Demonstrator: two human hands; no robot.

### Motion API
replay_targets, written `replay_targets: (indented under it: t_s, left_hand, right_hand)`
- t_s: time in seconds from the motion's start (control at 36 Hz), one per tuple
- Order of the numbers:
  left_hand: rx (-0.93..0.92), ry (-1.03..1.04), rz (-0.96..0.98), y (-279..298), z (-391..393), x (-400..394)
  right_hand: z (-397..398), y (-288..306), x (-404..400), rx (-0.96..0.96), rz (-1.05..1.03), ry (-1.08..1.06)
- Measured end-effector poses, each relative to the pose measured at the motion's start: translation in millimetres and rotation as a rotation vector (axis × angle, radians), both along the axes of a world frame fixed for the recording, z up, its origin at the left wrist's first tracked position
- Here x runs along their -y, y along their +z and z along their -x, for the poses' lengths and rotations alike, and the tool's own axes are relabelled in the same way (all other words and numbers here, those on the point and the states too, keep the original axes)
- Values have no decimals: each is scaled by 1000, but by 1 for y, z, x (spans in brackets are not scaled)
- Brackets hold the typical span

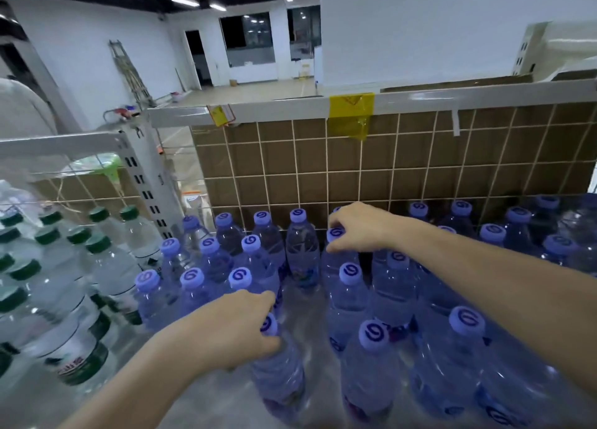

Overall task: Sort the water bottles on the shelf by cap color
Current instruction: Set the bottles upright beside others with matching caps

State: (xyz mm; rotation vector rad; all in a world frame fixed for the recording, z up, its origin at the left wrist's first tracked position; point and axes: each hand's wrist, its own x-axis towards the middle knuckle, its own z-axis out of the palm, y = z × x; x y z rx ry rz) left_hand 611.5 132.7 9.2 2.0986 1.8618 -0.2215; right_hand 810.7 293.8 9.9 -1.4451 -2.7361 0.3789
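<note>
My left hand is curled round the neck of a purple-cap bottle at the front of the shelf, fingers wrapped just under the cap, so most of that cap is hidden behind my knuckles. The bottle leans a bit, and its bottom is blurry, hard to make out.

My right hand is further back, fingertips pinching the top of another purple-cap bottle; the cap pokes out left of my fingers. Behind that hand there's at least one more cap, mostly covered, can't tell much abt it.

The rest of the purple-cap bottles are packed in rows left of and between my hands, plus a bunch more under and past my right forearm, some cut off by the right and bottom edges. The green-cap bottles sit in their own group way left of my left hand, on the other side of the white upright post; the ones at the far left are blurred and cut off.

Open room: a bare strip of shelf runs between my two hands, front to back, and there's a bare patch below my left arm. The wire grid w/ brown cardboard closes off the back, right behind my right hand.
</note>
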Motion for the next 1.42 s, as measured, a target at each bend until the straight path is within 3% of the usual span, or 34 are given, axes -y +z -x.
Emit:
replay_targets:
  t_s: [0.39,0.72,0.97,1.42]
  left_hand:
    - [-16,-115,-70,-3,4,-5]
    - [149,-214,-162,-2,11,-11]
    - [231,-231,-132,7,5,-44]
    - [182,-233,-64,-3,2,-71]
  right_hand:
    - [53,-3,2,60,-81,132]
    - [70,-14,7,43,-143,54]
    - [58,-3,9,-33,27,16]
    - [-3,9,19,-20,112,-114]
